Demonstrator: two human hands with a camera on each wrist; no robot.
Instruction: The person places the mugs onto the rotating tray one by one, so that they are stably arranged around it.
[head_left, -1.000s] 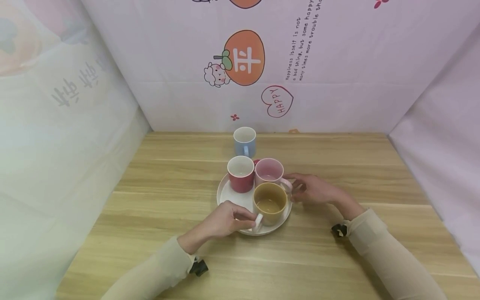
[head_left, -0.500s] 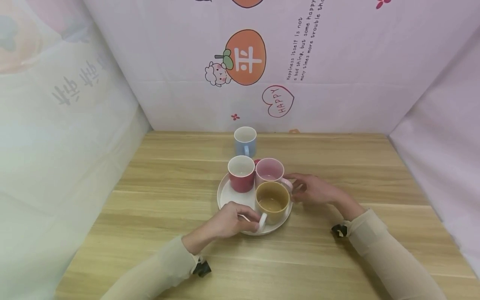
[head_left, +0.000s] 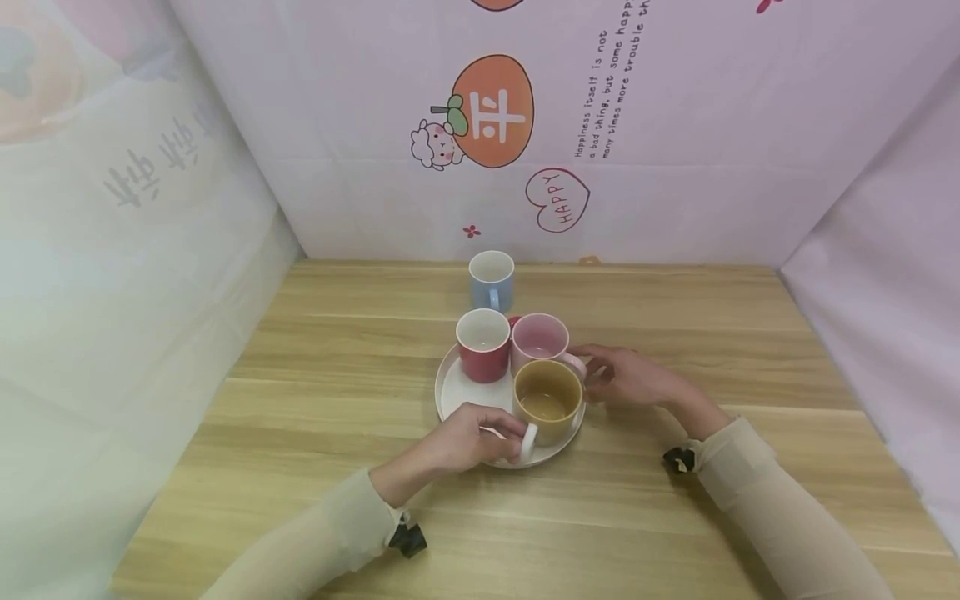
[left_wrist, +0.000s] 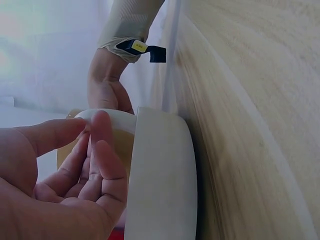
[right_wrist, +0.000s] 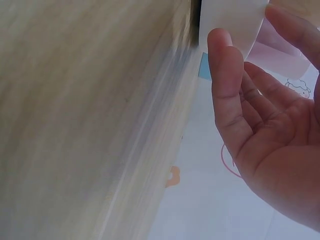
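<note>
A yellow-brown mug point(head_left: 548, 404) with a whitish handle point(head_left: 528, 442) stands at the plate's front right. My left hand point(head_left: 480, 437) pinches that handle between thumb and fingers; the left wrist view shows the grip point(left_wrist: 92, 127) beside the plate's side point(left_wrist: 162, 175). A pink mug point(head_left: 540, 336) sits just behind, its handle pointing right. My right hand point(head_left: 626, 377) is beside that handle and the right rim of the white round plate point(head_left: 448, 392). Its fingers point(right_wrist: 227, 75) are loosely bent, with the thumb apart near the plate. A red mug with white inside point(head_left: 483, 358) occupies the plate's back left.
A light blue mug point(head_left: 492, 283) stands on the wooden table point(head_left: 337, 375) behind the plate, handle toward me. Printed white cloth point(head_left: 360, 208) rises at the table's back edge, with more cloth at both sides.
My left hand has moved slightly to the right with the yellow-brown mug, which now sits closer to the plate's right rim. The right hand has stayed nearly still.
</note>
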